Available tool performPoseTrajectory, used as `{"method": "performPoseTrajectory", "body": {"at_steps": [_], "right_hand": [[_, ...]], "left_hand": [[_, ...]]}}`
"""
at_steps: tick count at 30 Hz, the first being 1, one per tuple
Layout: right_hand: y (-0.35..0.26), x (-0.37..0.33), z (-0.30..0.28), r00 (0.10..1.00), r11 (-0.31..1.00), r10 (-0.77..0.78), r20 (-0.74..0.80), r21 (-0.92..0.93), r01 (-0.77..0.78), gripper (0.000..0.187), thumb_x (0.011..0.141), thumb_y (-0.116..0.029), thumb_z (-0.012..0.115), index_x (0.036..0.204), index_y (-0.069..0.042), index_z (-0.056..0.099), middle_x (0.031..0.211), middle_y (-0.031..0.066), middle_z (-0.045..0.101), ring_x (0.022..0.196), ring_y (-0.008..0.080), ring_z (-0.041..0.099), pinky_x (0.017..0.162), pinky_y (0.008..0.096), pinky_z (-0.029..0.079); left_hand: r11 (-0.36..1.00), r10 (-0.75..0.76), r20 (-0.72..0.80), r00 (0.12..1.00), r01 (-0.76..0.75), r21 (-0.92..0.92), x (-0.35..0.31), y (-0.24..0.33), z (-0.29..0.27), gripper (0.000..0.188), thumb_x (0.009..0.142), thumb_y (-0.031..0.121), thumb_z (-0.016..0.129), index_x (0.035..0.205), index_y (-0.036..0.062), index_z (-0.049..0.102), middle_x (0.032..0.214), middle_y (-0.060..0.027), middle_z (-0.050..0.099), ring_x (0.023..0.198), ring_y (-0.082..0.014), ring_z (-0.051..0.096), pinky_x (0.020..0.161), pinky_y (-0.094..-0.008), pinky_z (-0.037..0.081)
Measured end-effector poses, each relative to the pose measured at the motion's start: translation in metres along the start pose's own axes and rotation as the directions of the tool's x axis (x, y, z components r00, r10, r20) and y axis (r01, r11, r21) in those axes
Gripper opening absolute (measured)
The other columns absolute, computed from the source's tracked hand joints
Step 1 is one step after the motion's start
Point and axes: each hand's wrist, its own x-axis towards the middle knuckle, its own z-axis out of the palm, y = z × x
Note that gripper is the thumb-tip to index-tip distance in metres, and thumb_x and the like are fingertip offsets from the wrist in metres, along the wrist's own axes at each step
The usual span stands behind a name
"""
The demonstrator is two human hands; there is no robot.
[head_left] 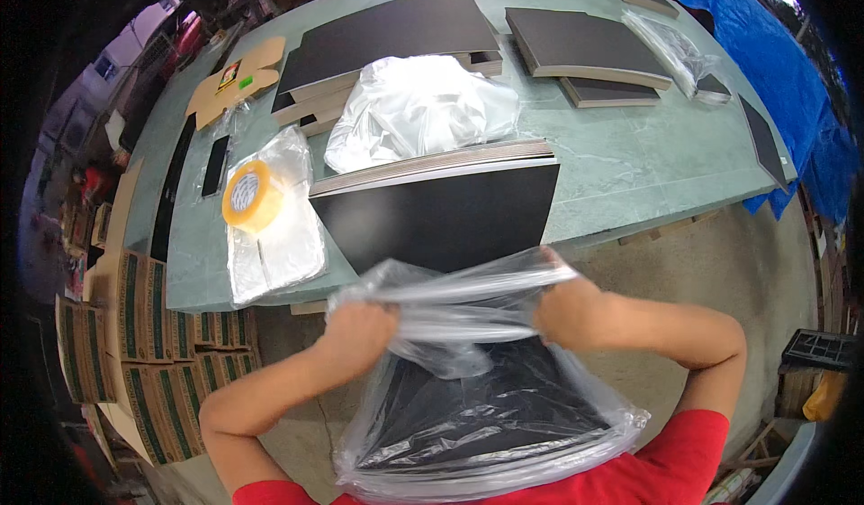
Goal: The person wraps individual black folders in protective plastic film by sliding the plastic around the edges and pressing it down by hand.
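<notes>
From where I stand, I see the person's left hand point(362, 329) and right hand point(571, 311) each closed in a grip on the clear plastic bag point(463, 320), its upper part stretched in folds between them. The black panel point(486, 401) is inside this bag, below the hands and close to the red shirt point(684, 455), in front of the table point(643, 172). I judge that the step in hand is the drawing of the plastic over the panel; the blur does not let me tell how far it reaches. The next move calls, in my opinion, for an even pull by both hands, so that the film does not tear. The tape roll point(252, 196) lies on the table, untouched, left of the upright black panels point(441, 212).
</notes>
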Motion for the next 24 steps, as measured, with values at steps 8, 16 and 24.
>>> {"method": "performPoseTrajectory", "body": {"at_steps": [8,16,24], "right_hand": [[0.006,0.016,0.055,0.398,0.991,-0.011,-0.917,-0.062,-0.115,0.025,0.066,-0.018,0.050,0.084,-0.006,0.064,0.095,0.0153,0.058,0.105,0.0330,0.046,0.096,0.0626,0.004],[0.011,0.031,0.048,0.629,0.953,0.035,-0.777,-0.164,-0.255,0.019,0.064,-0.024,0.060,0.067,-0.006,0.064,0.060,0.0092,0.059,0.076,0.0223,0.060,0.096,0.0490,0.027],[0.038,0.000,0.018,-0.105,0.372,0.865,-0.491,0.486,0.791,0.010,0.069,-0.003,0.055,0.078,-0.002,0.056,0.065,0.0032,0.055,0.055,0.0112,0.051,0.052,0.0247,0.042]], "left_hand": [[0.912,0.383,-0.052,0.922,-0.387,-0.137,-0.011,0.045,-0.009,0.014,0.067,0.017,0.051,0.070,0.0032,0.055,0.074,-0.0118,0.059,0.063,-0.0196,0.059,0.046,-0.0298,0.044],[0.969,-0.132,-0.141,0.981,0.158,0.190,-0.028,-0.004,-0.032,0.011,0.066,0.018,0.057,0.067,0.0070,0.058,0.057,-0.0051,0.059,0.053,-0.0160,0.059,0.044,-0.0316,0.045],[0.783,0.119,-0.141,0.983,-0.180,-0.596,-0.061,-0.012,-0.002,0.022,0.069,0.024,0.058,0.068,0.0015,0.058,0.060,-0.0104,0.058,0.057,-0.0211,0.058,0.052,-0.0315,0.045]]}}
